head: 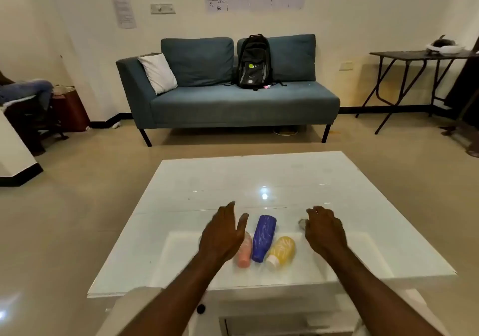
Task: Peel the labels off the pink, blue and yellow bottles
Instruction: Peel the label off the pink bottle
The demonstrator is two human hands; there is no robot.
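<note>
A: How far along?
B: Can't tell; pink bottle, blue bottle, yellow bottle lie side by side on the table.
A: Hands?
B: Left hand, right hand hover open, holding nothing.
</note>
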